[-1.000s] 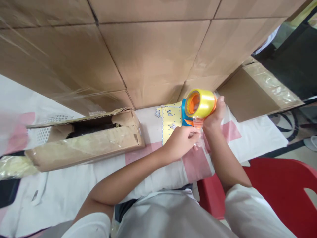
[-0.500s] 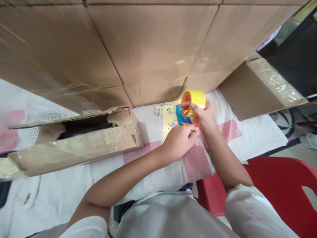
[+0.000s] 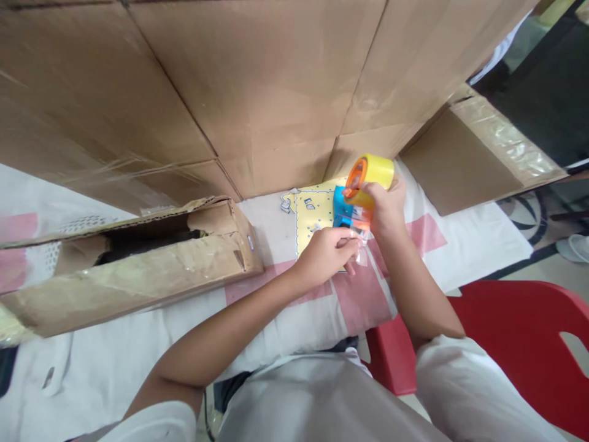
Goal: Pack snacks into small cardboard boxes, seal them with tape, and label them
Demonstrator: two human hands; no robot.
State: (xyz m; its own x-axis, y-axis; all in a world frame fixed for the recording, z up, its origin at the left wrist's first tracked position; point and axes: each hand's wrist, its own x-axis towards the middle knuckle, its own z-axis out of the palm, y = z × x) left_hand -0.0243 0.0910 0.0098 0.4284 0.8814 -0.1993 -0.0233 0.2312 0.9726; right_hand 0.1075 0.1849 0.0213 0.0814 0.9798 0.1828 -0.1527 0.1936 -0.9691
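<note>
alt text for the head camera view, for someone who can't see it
The right hand holds a tape dispenser with a yellow roll while the left hand pinches the clear tape end. Beside them lies a long open cardboard box, with cardboard walls behind.

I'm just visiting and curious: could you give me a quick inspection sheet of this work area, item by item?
Surface: white cloth with pink squares.
Job's things: tape dispenser with a yellow roll; clear tape end pulled out below it.
Clutter: yellow sheet with small bits on it; long torn box lying at left.
Hands: right hand grips the dispenser; left hand pinches the tape end.
Cables: nothing seen.
Surroundings: stacked cardboard cartons behind; red chair at right.
</note>
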